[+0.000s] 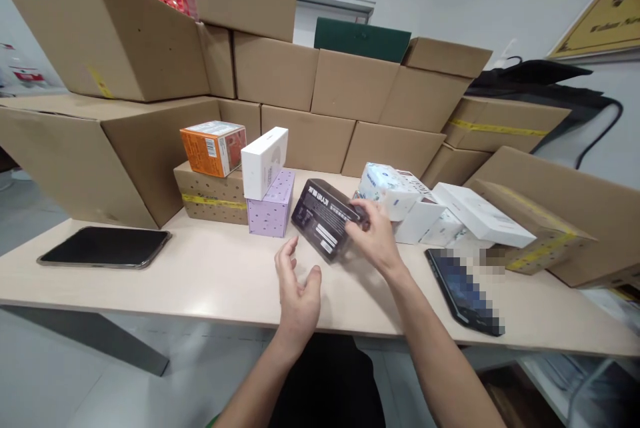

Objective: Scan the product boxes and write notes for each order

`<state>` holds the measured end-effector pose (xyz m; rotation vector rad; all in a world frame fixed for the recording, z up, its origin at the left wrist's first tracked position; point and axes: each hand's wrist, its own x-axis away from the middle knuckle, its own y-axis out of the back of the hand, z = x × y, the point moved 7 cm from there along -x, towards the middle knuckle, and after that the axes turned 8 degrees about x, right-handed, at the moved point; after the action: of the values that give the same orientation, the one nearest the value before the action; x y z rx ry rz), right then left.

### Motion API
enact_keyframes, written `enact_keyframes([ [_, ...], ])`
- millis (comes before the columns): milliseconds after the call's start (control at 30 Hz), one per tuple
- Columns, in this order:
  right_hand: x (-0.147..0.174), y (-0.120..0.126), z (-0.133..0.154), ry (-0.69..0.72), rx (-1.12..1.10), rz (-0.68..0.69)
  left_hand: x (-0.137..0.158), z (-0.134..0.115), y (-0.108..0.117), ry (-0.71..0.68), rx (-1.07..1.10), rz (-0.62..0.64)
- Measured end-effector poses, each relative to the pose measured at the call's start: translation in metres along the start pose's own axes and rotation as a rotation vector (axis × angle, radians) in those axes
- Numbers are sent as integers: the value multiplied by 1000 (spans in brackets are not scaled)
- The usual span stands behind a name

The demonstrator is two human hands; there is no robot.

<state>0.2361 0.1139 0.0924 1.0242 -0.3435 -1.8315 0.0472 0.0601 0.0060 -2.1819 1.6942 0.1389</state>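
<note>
My right hand (375, 236) grips the right end of a black box (323, 218) with white print and a barcode label; the box is tilted above the table. Just below and left of it, my left hand (299, 288) is open, its fingers apart and touching nothing. Left of the black box stands a purple dotted box (270, 211), with a white box (265, 163) upright on top. An orange box (213, 148) rests on a small brown carton (215, 195). To the right of my right hand are a blue-and-white box (387, 189) and a slim white box (483, 215) lying on others.
Large cardboard cartons (305, 138) form a wall along the back of the table (215, 281). A dark tablet-like device (105, 246) lies at the left. A black handheld device (463, 291) lies at the right, partly pixelated. More cartons (560, 208) stand at the right end.
</note>
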Motion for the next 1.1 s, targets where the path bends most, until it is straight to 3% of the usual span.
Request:
enact_keyframes([
  [100,22,17,-18,-40,-107,6,-1,-5,3,-44,29,-49],
  [200,40,21,-27,-87,-363,50,-2,-6,3,-71,54,-62],
  [467,86,2,-40,-161,-616,137,-6,3,-3,-41,115,53],
  [600,100,-8,-45,-165,-590,173,-6,4,-3,-53,112,65],
  [800,99,-4,-55,-299,-600,72,-2,-3,0,-49,125,14],
  [933,97,3,-60,-362,-491,53,1,-8,3,-68,167,-20],
  [1100,94,2,-56,-295,-437,136,-1,-9,2,-64,191,12],
])
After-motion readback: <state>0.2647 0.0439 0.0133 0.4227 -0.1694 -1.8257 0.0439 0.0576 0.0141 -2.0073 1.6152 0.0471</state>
